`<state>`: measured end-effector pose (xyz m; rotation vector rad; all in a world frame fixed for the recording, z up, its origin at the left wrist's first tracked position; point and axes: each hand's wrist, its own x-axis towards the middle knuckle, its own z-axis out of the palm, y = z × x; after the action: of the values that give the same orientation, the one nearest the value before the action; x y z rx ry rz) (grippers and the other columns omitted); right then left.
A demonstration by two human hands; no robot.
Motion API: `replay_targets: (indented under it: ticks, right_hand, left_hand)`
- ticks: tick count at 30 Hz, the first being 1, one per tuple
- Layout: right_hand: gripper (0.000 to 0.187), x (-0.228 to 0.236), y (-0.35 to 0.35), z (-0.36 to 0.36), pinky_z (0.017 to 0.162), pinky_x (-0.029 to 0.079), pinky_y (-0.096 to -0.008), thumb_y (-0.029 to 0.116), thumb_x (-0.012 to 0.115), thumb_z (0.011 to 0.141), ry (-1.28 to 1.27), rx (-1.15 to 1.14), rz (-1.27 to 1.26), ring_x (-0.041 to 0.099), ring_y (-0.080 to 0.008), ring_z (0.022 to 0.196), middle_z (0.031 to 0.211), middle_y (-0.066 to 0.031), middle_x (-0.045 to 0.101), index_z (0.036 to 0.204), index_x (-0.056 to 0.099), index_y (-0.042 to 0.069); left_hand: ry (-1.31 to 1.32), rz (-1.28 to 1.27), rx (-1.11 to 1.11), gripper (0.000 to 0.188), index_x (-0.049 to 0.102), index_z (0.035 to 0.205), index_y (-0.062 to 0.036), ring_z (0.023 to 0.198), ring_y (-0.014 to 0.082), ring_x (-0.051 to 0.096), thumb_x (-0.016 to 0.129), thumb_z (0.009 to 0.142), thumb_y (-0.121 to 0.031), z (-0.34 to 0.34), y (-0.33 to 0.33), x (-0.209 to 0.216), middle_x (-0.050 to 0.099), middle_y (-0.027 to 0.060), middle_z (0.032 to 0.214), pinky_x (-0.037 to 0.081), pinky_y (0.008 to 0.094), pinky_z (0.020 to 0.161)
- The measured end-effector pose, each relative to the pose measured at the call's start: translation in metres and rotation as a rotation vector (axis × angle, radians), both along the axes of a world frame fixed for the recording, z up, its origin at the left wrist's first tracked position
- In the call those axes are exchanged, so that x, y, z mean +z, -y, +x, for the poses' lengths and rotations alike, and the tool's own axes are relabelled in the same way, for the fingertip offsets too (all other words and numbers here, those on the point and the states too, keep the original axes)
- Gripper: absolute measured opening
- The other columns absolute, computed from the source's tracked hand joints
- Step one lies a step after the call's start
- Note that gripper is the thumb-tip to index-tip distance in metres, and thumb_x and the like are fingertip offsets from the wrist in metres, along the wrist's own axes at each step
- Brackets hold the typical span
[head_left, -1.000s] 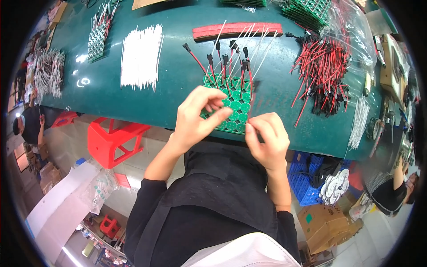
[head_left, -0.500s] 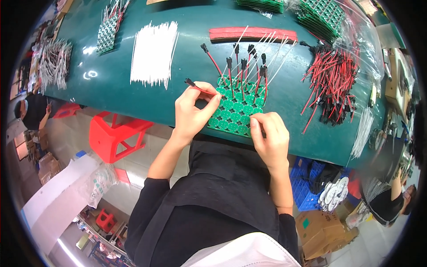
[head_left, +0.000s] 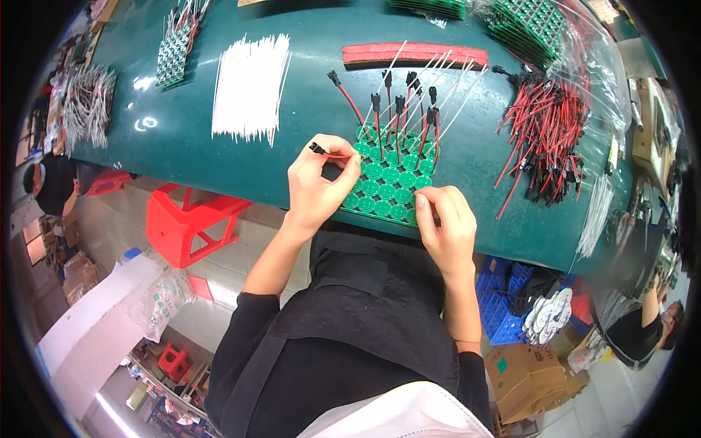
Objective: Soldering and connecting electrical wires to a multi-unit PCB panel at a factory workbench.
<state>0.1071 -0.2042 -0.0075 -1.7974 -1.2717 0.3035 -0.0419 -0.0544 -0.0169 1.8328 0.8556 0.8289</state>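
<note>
A green circuit board panel (head_left: pixel 387 175) made of round sections lies near the front edge of the table. Red-and-black wires with black connectors (head_left: pixel 399 106) and thin white wires (head_left: pixel 458 109) stand up from its far rows. My left hand (head_left: pixel 321 175) pinches a red-and-black connector wire (head_left: pixel 337 155), its wire end at the panel's left edge and its black plug over the fingers. At the panel's right edge my right hand (head_left: pixel 447 223) has thumb and forefinger together; whatever may be between them is hidden.
A heap of red-and-black connector wires (head_left: pixel 540 139) lies to the right, white wires (head_left: pixel 252 87) to the left. Behind the panel is a red strip (head_left: pixel 415 56). Stacked green panels (head_left: pixel 527 29) sit at the back right. A red stool (head_left: pixel 193 226) stands below the table's edge.
The black plug of the wire in my left hand has swung down and to the right. My right hand has shifted very slightly along the panel's edge.
</note>
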Motion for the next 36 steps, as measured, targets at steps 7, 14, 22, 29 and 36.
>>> replay_targets:
  ticks: [7,14,22,29,36]
  right_hand:
    - [0.011,0.000,-0.001,0.001,0.057,0.046,-0.0356,-0.001,0.070,0.080,0.003,0.010,-0.004,0.057,-0.0252,0.063,0.073,-0.0092,0.058,0.086,0.062,0.002]
    - [0.011,0.000,-0.002,0.001,0.057,0.047,-0.0355,-0.001,0.070,0.080,0.012,0.020,-0.007,0.057,-0.0255,0.064,0.074,-0.0093,0.059,0.086,0.061,0.002]
    - [0.011,-0.002,-0.001,0.002,0.059,0.048,-0.0357,-0.001,0.070,0.080,0.008,0.017,0.011,0.058,-0.0256,0.065,0.075,-0.0093,0.059,0.086,0.062,0.002]
    - [0.008,0.021,0.025,0.028,0.060,0.049,-0.0336,0.000,0.069,0.084,0.031,-0.204,0.036,0.058,-0.0229,0.066,0.078,-0.0086,0.062,0.090,0.065,0.001]
    - [0.016,0.029,0.147,0.161,0.080,0.050,-0.0433,0.013,0.062,0.091,0.433,-0.924,-0.401,0.062,-0.0352,0.090,0.095,-0.0166,0.064,0.102,0.065,0.002]
  left_hand:
    - [-0.023,0.107,0.001,0.014,0.058,0.085,-0.0003,0.071,0.0147,0.066,0.070,0.079,0.006,0.002,0.002,0.001,0.063,0.0079,0.084,0.054,0.0266,0.064]
    - [-0.043,0.196,-0.009,0.016,0.057,0.084,-0.0009,0.068,0.0167,0.064,0.070,0.078,0.006,0.003,0.002,0.002,0.061,0.0085,0.082,0.053,0.0276,0.061]
    - [-0.095,0.239,-0.044,0.016,0.060,0.088,-0.0016,0.067,0.0160,0.063,0.071,0.078,0.004,0.004,0.000,0.003,0.063,0.0077,0.082,0.053,0.0278,0.062]
    - [-0.180,0.088,-0.057,0.035,0.057,0.112,-0.0022,0.071,0.0131,0.059,0.075,0.082,-0.003,0.016,-0.002,0.003,0.062,0.0071,0.090,0.052,0.0262,0.065]
    - [-0.173,0.105,-0.063,0.024,0.058,0.102,-0.0008,0.072,0.0125,0.055,0.073,0.082,0.001,0.014,-0.002,0.004,0.056,0.0065,0.091,0.049,0.0258,0.066]
